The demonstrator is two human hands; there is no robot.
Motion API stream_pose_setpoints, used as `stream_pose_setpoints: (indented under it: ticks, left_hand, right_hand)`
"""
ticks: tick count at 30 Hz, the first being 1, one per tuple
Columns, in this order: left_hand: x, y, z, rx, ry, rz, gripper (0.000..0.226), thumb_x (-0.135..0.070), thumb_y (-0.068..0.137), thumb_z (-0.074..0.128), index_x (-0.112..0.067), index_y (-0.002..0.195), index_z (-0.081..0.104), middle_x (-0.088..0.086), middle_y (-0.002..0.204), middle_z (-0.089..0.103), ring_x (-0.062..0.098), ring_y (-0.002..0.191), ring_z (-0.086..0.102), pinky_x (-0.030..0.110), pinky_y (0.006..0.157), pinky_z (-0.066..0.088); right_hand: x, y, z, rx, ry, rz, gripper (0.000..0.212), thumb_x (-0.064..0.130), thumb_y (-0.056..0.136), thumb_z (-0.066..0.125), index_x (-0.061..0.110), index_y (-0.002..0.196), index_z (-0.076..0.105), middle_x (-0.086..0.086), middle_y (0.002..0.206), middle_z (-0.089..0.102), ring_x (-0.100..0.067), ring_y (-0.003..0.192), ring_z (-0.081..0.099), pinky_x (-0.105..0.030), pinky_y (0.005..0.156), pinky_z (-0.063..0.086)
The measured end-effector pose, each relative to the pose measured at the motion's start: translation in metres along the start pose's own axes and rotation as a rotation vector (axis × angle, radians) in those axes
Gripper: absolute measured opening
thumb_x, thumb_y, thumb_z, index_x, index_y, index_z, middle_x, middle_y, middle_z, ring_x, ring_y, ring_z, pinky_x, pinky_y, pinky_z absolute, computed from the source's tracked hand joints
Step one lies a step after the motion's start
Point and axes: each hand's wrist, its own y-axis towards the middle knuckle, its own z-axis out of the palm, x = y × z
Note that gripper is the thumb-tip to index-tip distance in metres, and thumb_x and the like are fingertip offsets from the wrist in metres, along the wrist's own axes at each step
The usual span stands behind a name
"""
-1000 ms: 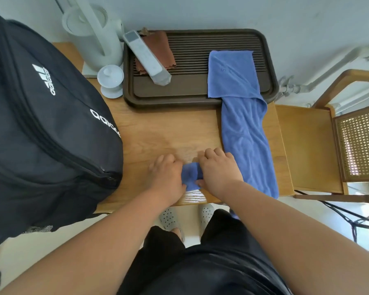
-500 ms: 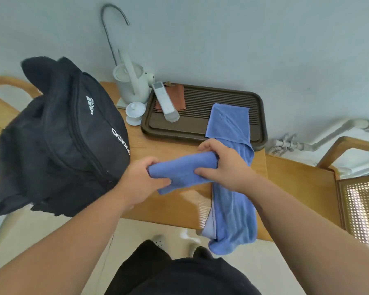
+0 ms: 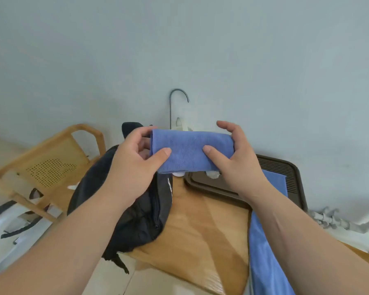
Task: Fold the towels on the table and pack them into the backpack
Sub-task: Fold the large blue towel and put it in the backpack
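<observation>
A folded blue towel [image 3: 190, 150] hangs in the air above the table's back left. My left hand [image 3: 134, 162] pinches its left end, thumb on the front. Its right end is held by my right hand [image 3: 232, 160], thumb in front and fingers behind. A black backpack [image 3: 124, 209] lies on the wooden table [image 3: 196, 237] below my left hand; its opening is hidden. A second blue towel [image 3: 264, 248], unfolded, runs from the brown tray down over the table's front edge at the right.
A dark brown slatted tray [image 3: 285, 179] sits at the back of the table. A wooden chair [image 3: 47, 167] stands to the left. A thin metal spout [image 3: 177, 99] rises behind the held towel. White pipes [image 3: 328, 218] run along the wall at right.
Both hands lifted the folded towel off the table's front edge and carried it up and left, over the backpack. The view tilted upward toward the wall.
</observation>
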Motion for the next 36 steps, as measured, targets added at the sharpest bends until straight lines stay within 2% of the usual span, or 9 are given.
stream_pose_setpoints:
  ticks: [7, 11, 16, 19, 23, 26, 31, 34, 36]
  left_hand:
    - [0.039, 0.072, -0.107, 0.042, -0.099, -0.082, 0.034, -0.006, 0.092, 0.068, -0.030, 0.115, 0.062, 0.006, 0.105, 0.075, 0.024, 0.095, 0.073, 0.041, 0.086, 0.058]
    - [0.065, 0.101, -0.163, 0.101, -0.128, -0.130, 0.033, -0.005, 0.093, 0.067, -0.029, 0.115, 0.062, 0.006, 0.105, 0.076, 0.026, 0.098, 0.073, 0.041, 0.085, 0.057]
    - [0.100, 0.122, -0.201, 0.126, -0.155, -0.268, 0.021, -0.005, 0.095, 0.061, -0.018, 0.111, 0.064, 0.003, 0.092, 0.074, 0.022, 0.088, 0.072, 0.038, 0.075, 0.055]
    - [0.121, 0.127, -0.214, 0.137, -0.188, -0.351, 0.014, -0.010, 0.090, 0.059, -0.017, 0.101, 0.065, 0.003, 0.088, 0.072, 0.020, 0.084, 0.069, 0.038, 0.072, 0.054]
    - [0.138, 0.132, -0.228, 0.221, -0.062, -0.458, 0.016, -0.014, 0.096, 0.056, -0.017, 0.107, 0.068, 0.002, 0.096, 0.073, 0.024, 0.091, 0.069, 0.038, 0.069, 0.056]
    - [0.151, 0.134, -0.237, 0.357, 0.134, -0.463, 0.020, -0.025, 0.096, 0.061, -0.029, 0.114, 0.067, -0.003, 0.105, 0.073, 0.018, 0.101, 0.069, 0.042, 0.086, 0.058]
    - [0.181, 0.138, -0.239, 0.388, 0.568, -0.161, 0.039, -0.038, 0.091, 0.070, -0.030, 0.127, 0.058, -0.016, 0.116, 0.063, 0.005, 0.109, 0.058, 0.022, 0.089, 0.044]
    - [0.199, 0.146, -0.237, 0.533, 0.774, 0.167, 0.043, -0.042, 0.094, 0.064, -0.024, 0.132, 0.059, -0.010, 0.128, 0.061, 0.011, 0.121, 0.054, 0.025, 0.100, 0.041]
    - [0.209, 0.158, -0.236, 0.672, 0.809, 0.377, 0.039, -0.049, 0.092, 0.056, -0.021, 0.114, 0.070, -0.005, 0.119, 0.067, 0.019, 0.116, 0.059, 0.031, 0.098, 0.044]
  right_hand:
    - [0.034, 0.031, 0.114, -0.077, -0.056, -0.007, 0.040, 0.033, 0.091, 0.069, 0.037, 0.115, 0.038, 0.009, 0.115, 0.050, -0.021, 0.090, 0.058, -0.025, 0.070, 0.044]
    - [0.052, 0.042, 0.177, -0.144, -0.158, 0.005, 0.031, 0.030, 0.092, 0.068, 0.031, 0.103, 0.039, 0.008, 0.110, 0.048, -0.005, 0.078, 0.047, -0.012, 0.063, 0.034]
    - [0.067, 0.052, 0.228, -0.057, -0.264, -0.028, 0.023, 0.019, 0.092, 0.068, 0.028, 0.092, 0.047, 0.004, 0.110, 0.046, 0.005, 0.098, 0.045, -0.003, 0.080, 0.032]
    - [0.068, 0.060, 0.247, 0.043, -0.341, 0.020, 0.021, 0.019, 0.093, 0.065, 0.030, 0.097, 0.047, 0.003, 0.116, 0.043, 0.007, 0.095, 0.045, -0.001, 0.079, 0.033]
    - [0.066, 0.075, 0.267, 0.166, -0.467, 0.029, 0.019, 0.020, 0.093, 0.061, 0.027, 0.102, 0.046, 0.002, 0.117, 0.041, -0.009, 0.086, 0.055, -0.015, 0.075, 0.046]
    - [0.061, 0.085, 0.279, 0.253, -0.566, 0.050, 0.017, 0.020, 0.093, 0.059, 0.027, 0.101, 0.046, 0.000, 0.113, 0.044, -0.022, 0.080, 0.060, -0.037, 0.077, 0.053]
    - [0.048, 0.089, 0.294, 0.310, -0.691, 0.094, 0.016, 0.015, 0.094, 0.055, 0.027, 0.098, 0.045, 0.000, 0.108, 0.044, -0.024, 0.075, 0.057, -0.038, 0.069, 0.053]
    - [0.039, 0.091, 0.295, 0.324, -0.826, 0.144, 0.017, 0.012, 0.095, 0.053, 0.027, 0.100, 0.046, 0.001, 0.109, 0.043, -0.022, 0.073, 0.056, -0.035, 0.067, 0.052]
    - [0.034, 0.093, 0.294, 0.360, -0.881, 0.192, 0.018, 0.011, 0.096, 0.052, 0.028, 0.100, 0.046, 0.001, 0.110, 0.042, -0.021, 0.074, 0.054, -0.035, 0.067, 0.050]
